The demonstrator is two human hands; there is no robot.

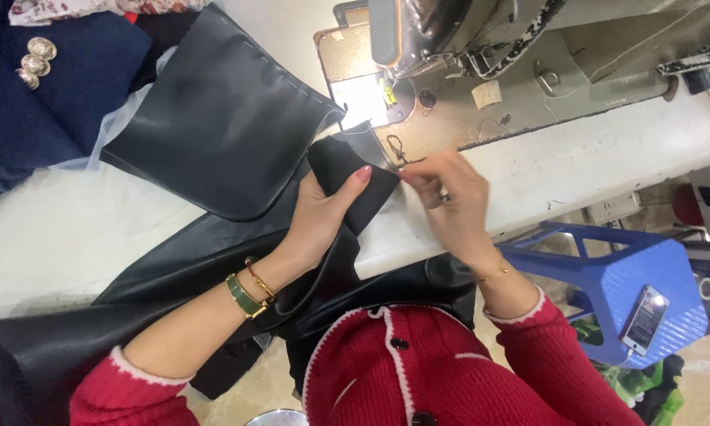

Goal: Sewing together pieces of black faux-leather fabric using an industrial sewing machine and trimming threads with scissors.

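Left hand closed on a folded corner of black leather-like fabric, thumb on top, fingers beneath; a green bangle and thin gold bracelet sit on the wrist. Right hand just to the right, fingertips pinched together at the fabric's edge; whether a thread or only the edge lies between them cannot be told. The held corner rests on the near part of the white surface, close in front of the sewing machine and its lit needle plate. The rest of the fabric trails left and down over the near edge; a second black panel lies farther left, over dark blue cloth with gold buttons. A blue plastic stool bearing a phone stands at right. Judgement: the step goes best with the left hand keeping the fold taut and flat while the right works only at the edge, both clear of the needle.
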